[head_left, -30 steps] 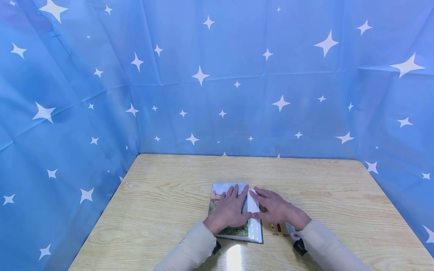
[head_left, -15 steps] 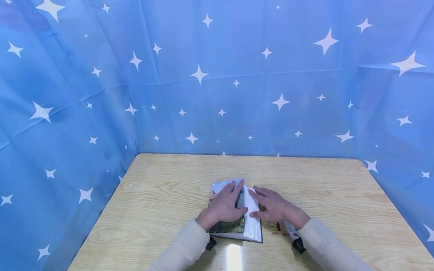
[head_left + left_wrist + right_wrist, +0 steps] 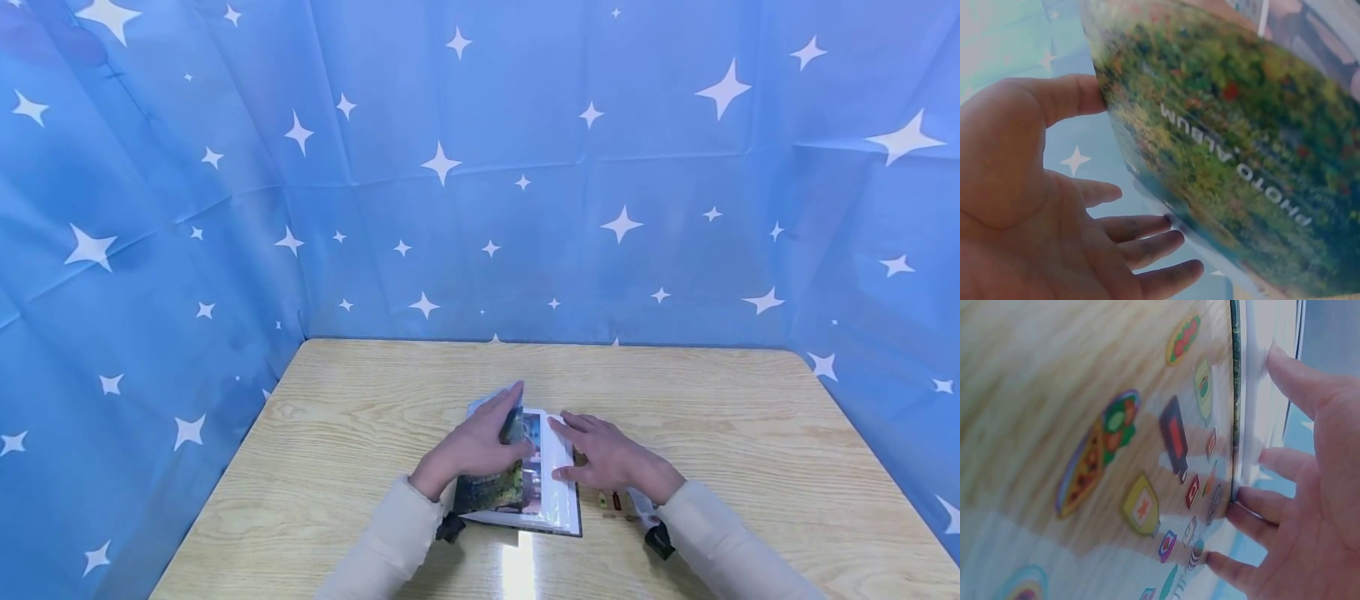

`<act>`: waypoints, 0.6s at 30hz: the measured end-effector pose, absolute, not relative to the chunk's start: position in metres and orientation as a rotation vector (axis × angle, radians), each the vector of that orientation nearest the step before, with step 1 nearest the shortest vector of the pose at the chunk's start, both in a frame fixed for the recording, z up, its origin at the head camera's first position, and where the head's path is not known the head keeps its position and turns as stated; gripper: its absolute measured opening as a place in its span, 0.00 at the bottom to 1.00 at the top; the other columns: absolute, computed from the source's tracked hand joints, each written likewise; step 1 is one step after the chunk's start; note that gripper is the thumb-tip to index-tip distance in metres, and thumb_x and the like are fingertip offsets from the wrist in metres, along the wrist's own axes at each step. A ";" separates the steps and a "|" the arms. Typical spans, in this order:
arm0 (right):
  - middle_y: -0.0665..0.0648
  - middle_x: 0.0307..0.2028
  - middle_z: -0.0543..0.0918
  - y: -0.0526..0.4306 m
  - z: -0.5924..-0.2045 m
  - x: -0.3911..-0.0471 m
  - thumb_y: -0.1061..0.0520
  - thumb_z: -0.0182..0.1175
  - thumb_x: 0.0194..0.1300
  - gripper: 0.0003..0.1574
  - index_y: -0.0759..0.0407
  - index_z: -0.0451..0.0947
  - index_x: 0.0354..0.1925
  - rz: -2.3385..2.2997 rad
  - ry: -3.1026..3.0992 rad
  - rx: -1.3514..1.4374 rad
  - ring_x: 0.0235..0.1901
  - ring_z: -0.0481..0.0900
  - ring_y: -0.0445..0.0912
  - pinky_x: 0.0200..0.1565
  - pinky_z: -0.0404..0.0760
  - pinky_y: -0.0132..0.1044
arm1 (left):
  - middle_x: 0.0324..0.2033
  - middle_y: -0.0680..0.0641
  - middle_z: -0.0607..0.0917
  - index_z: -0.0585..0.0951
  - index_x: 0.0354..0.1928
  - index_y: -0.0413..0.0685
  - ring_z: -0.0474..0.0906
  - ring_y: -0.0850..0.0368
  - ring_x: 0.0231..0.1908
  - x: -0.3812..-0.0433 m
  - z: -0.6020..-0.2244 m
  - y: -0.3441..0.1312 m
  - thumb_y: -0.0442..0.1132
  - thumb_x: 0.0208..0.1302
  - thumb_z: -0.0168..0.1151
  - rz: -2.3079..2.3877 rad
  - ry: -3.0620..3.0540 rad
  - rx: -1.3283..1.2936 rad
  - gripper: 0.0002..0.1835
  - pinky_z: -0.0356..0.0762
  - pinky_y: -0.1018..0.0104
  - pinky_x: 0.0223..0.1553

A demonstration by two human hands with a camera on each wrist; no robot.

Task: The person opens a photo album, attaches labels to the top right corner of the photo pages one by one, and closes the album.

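Observation:
A photo album [image 3: 561, 508] lies on the table, its picture cover [image 3: 489, 492] partly raised and tilted to the left. In the left wrist view, the cover [image 3: 1241, 144] shows a flowery painting and the words "PHOTO ALBUM". My left hand [image 3: 472, 442] is at the cover, with thumb and fingertips touching its edge and the fingers fairly straight. Under the cover, a page with a photo [image 3: 531, 492] shows. My right hand [image 3: 607, 454] rests its spread fingers on the album's white right part. Beside it lies a clear sheet of food stickers [image 3: 1104, 456], partly covered by that hand.
The wooden table [image 3: 360, 433] carries the album near its front middle. A blue curtain with white stars [image 3: 450, 208] hangs behind the table and along both sides. Dark wrist cameras [image 3: 660, 542] sit under the pale sleeves [image 3: 390, 533].
My left hand has moved left and tipped upward, bringing the cover's right edge with it. A photo page has come into view beneath. The right hand has stayed almost in place.

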State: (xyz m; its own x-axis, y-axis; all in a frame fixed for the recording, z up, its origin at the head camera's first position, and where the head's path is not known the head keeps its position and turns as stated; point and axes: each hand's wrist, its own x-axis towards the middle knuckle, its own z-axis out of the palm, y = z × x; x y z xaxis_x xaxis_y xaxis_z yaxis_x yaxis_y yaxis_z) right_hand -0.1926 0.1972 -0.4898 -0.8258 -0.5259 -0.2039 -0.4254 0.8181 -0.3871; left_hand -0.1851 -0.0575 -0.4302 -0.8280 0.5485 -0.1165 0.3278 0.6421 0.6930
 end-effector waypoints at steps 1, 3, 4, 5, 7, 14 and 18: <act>0.66 0.76 0.52 0.197 -0.490 -0.193 0.27 0.55 0.64 0.56 0.52 0.51 0.78 -0.469 2.698 -0.720 0.74 0.51 0.66 0.69 0.51 0.68 | 0.78 0.50 0.48 0.40 0.79 0.62 0.46 0.49 0.77 -0.186 -0.429 -0.060 0.55 0.70 0.56 1.007 2.533 0.704 0.46 0.53 0.46 0.73; 0.65 0.77 0.51 0.197 -0.490 -0.193 0.26 0.55 0.64 0.56 0.51 0.50 0.78 -0.464 2.695 -0.715 0.74 0.51 0.65 0.70 0.50 0.68 | 0.78 0.50 0.48 0.40 0.79 0.61 0.47 0.50 0.76 -0.187 -0.426 -0.065 0.54 0.69 0.57 1.051 2.508 0.708 0.47 0.51 0.47 0.74; 0.66 0.76 0.51 0.197 -0.490 -0.193 0.27 0.55 0.64 0.56 0.51 0.50 0.78 -0.466 2.694 -0.718 0.74 0.51 0.66 0.69 0.50 0.68 | 0.78 0.50 0.48 0.39 0.79 0.62 0.47 0.50 0.76 -0.188 -0.425 -0.068 0.54 0.69 0.58 1.075 2.495 0.707 0.48 0.52 0.47 0.74; 0.65 0.77 0.51 0.196 -0.490 -0.193 0.27 0.55 0.64 0.56 0.51 0.50 0.78 -0.469 2.693 -0.716 0.74 0.50 0.66 0.69 0.50 0.68 | 0.78 0.50 0.48 0.39 0.79 0.62 0.48 0.50 0.76 -0.189 -0.424 -0.071 0.53 0.68 0.59 1.100 2.483 0.706 0.48 0.52 0.47 0.74; 0.65 0.77 0.51 0.196 -0.490 -0.193 0.27 0.55 0.64 0.56 0.50 0.50 0.78 -0.469 2.691 -0.706 0.74 0.50 0.65 0.70 0.50 0.68 | 0.78 0.50 0.47 0.39 0.79 0.63 0.47 0.51 0.76 -0.191 -0.423 -0.077 0.51 0.67 0.60 1.151 2.450 0.706 0.49 0.52 0.49 0.74; 0.64 0.77 0.50 0.196 -0.488 -0.192 0.28 0.56 0.65 0.55 0.50 0.50 0.78 -0.494 2.674 -0.687 0.75 0.48 0.65 0.70 0.47 0.69 | 0.78 0.54 0.44 0.36 0.78 0.68 0.50 0.53 0.75 -0.196 -0.419 -0.096 0.50 0.67 0.61 1.228 2.394 0.703 0.50 0.59 0.49 0.71; 0.65 0.77 0.50 0.197 -0.487 -0.192 0.28 0.56 0.65 0.55 0.51 0.49 0.78 -0.499 2.670 -0.701 0.75 0.48 0.66 0.69 0.46 0.70 | 0.78 0.56 0.45 0.37 0.78 0.70 0.50 0.52 0.75 -0.197 -0.417 -0.105 0.49 0.67 0.61 1.218 2.424 0.695 0.50 0.57 0.48 0.72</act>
State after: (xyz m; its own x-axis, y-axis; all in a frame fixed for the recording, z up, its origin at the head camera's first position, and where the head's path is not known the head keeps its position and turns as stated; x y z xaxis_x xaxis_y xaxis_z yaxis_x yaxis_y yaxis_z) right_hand -0.1918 0.1966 -0.4870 -0.8227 -0.5210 -0.2275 -0.4036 0.8171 -0.4117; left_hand -0.1965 -0.1046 -0.4166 -0.8228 0.5627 -0.0798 0.2719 0.5130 0.8142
